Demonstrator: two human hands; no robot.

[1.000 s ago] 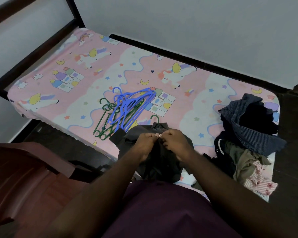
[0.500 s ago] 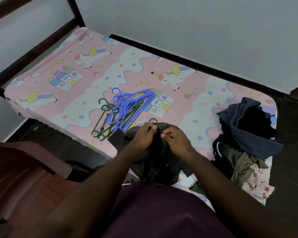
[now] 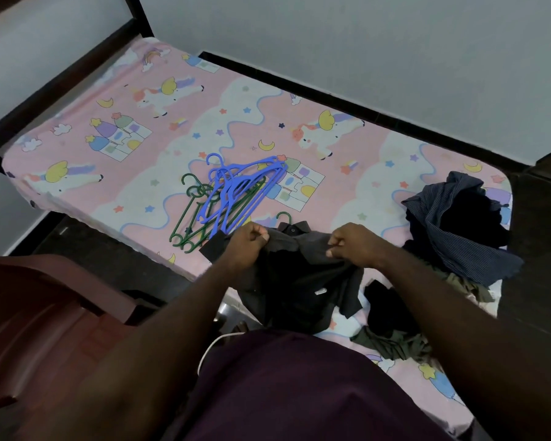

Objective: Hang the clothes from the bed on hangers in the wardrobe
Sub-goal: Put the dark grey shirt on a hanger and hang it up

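Dark shirt (image 3: 299,275) was pinched at both shoulders by left hand (image 3: 245,246) and right hand (image 3: 353,246); slippage off the green hanger (image 3: 283,214) was feared from uneven tugging.

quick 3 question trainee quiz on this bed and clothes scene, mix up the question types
1. True or false: the left hand and the right hand both pinch the dark shirt.
2. The blue hangers lie: A on the floor; B partly over the green hangers; C in a wardrobe.
3. What colour is the hanger hook showing above the shirt's collar?
Key: 1 true; 2 B; 3 green.
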